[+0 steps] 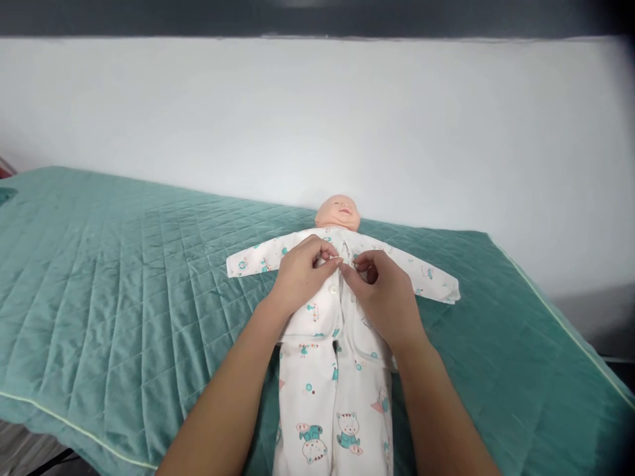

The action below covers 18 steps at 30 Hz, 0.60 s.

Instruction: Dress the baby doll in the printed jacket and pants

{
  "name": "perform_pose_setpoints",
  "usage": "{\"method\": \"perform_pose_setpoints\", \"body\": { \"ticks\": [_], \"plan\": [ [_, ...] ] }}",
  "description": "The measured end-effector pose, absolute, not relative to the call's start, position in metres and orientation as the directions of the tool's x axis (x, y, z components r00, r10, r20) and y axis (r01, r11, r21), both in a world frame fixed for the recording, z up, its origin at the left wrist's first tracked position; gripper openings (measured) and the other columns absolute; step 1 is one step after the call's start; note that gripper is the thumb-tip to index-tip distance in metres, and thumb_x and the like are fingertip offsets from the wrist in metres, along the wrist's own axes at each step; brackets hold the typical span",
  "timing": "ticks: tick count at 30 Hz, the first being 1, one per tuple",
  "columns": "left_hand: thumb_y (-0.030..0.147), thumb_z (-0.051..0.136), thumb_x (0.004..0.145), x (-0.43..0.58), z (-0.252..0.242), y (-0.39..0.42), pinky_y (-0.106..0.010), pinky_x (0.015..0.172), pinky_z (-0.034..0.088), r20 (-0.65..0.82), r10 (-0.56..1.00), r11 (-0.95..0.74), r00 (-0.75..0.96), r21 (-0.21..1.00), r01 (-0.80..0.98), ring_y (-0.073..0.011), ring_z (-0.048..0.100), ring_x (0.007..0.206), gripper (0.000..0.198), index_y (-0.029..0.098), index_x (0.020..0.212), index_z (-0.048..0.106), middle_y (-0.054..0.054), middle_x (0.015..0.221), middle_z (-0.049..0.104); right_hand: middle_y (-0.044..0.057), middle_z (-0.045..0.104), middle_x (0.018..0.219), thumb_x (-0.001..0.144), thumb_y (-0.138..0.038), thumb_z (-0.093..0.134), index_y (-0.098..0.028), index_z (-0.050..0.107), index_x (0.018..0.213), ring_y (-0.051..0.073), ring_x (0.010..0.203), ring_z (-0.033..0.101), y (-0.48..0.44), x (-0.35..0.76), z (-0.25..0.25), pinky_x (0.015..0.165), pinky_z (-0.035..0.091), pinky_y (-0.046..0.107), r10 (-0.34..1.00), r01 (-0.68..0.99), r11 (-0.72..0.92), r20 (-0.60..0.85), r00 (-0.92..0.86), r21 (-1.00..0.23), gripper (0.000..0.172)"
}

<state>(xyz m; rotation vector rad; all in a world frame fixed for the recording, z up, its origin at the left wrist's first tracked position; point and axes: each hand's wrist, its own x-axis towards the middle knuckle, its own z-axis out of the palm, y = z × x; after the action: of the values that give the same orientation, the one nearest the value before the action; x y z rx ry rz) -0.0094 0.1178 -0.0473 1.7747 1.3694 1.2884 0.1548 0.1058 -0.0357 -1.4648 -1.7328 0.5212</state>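
Note:
A baby doll point(338, 210) lies on its back, dressed in a white printed jacket point(308, 317) and matching trousers point(317, 396). The jacket's sleeves stretch out to both sides. Over the chest, my left hand point(305, 268) pinches the jacket's front edge between thumb and fingers. Close beside it, my right hand point(381, 284) is also closed on the other front edge, its thumb almost touching my left thumb. A pale button point(333, 289) shows on the front just below my hands. Whatever lies between the fingertips is mostly hidden.
A green quilted cover point(139, 284) spreads under the doll across the whole surface, with light piping along its edges. Behind the doll's head rises a white wall point(198, 119) with a dark band on top. Grey flooring point(24, 449) shows at the lower left.

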Motion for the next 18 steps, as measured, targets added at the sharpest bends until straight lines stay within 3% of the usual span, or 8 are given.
{"method": "perform_pose_setpoints", "body": {
  "ticks": [4,7,9,12,14,18],
  "plan": [
    [0.027,0.063,0.089,-0.010,-0.039,0.116,-0.026,0.067,0.040,0.282,0.957,-0.287,0.072,0.874,0.391,-0.0125,0.053,0.072,0.007,0.021,0.085,0.064,0.001,0.085,0.066,0.003,0.066,0.079,0.086,-0.035,0.061,-0.020,0.061,0.085,0.017,0.070,0.056,0.105,0.152,-0.031,0.068,0.041,0.033,0.964,0.664,0.205,0.265,-0.011,-0.719,0.015],
    [0.029,0.063,0.089,-0.004,-0.035,0.113,-0.026,0.063,0.039,0.229,0.973,-0.229,0.032,0.932,0.282,-0.0120,0.052,0.068,0.010,0.020,0.085,0.065,0.001,0.079,0.065,0.002,0.065,0.074,0.085,-0.031,0.058,-0.020,0.062,0.081,0.017,0.068,0.055,0.104,0.150,-0.031,0.066,0.039,0.032,0.961,0.659,0.192,0.274,0.022,-0.727,0.012],
    [0.031,0.065,0.089,0.003,-0.035,0.111,-0.025,0.062,0.039,0.210,0.978,-0.206,0.000,0.959,0.192,-0.0117,0.051,0.066,0.012,0.020,0.086,0.066,0.002,0.075,0.063,0.000,0.063,0.070,0.084,-0.030,0.059,-0.021,0.063,0.079,0.016,0.065,0.053,0.104,0.150,-0.032,0.064,0.038,0.031,0.966,0.576,0.162,0.248,0.074,-0.801,0.011],
    [0.033,0.067,0.087,0.008,-0.037,0.110,-0.026,0.060,0.037,0.203,0.979,-0.198,-0.021,0.968,0.152,-0.0112,0.049,0.064,0.013,0.020,0.085,0.067,0.002,0.072,0.061,-0.001,0.064,0.073,0.081,-0.032,0.065,-0.021,0.066,0.081,0.014,0.065,0.053,0.105,0.152,-0.033,0.063,0.040,0.029,0.979,0.301,0.107,0.154,0.137,-0.948,0.011],
    [0.034,0.068,0.086,0.007,-0.039,0.111,-0.026,0.060,0.036,0.185,0.983,-0.181,-0.017,0.974,0.133,-0.0109,0.048,0.063,0.014,0.020,0.085,0.069,0.002,0.071,0.061,-0.001,0.066,0.077,0.080,-0.034,0.069,-0.021,0.068,0.083,0.014,0.069,0.056,0.106,0.152,-0.034,0.065,0.042,0.028,0.985,0.164,0.094,0.115,0.125,-0.982,0.013],
    [0.034,0.069,0.085,-0.002,-0.041,0.113,-0.026,0.058,0.033,0.138,0.990,-0.140,0.026,0.987,0.077,-0.0105,0.045,0.061,0.014,0.021,0.087,0.072,0.002,0.068,0.056,0.001,0.069,0.080,0.079,-0.037,0.073,-0.020,0.072,0.084,0.015,0.073,0.059,0.105,0.149,-0.035,0.069,0.046,0.029,0.983,0.168,0.104,0.127,0.135,-0.980,0.017]
  ]
}}
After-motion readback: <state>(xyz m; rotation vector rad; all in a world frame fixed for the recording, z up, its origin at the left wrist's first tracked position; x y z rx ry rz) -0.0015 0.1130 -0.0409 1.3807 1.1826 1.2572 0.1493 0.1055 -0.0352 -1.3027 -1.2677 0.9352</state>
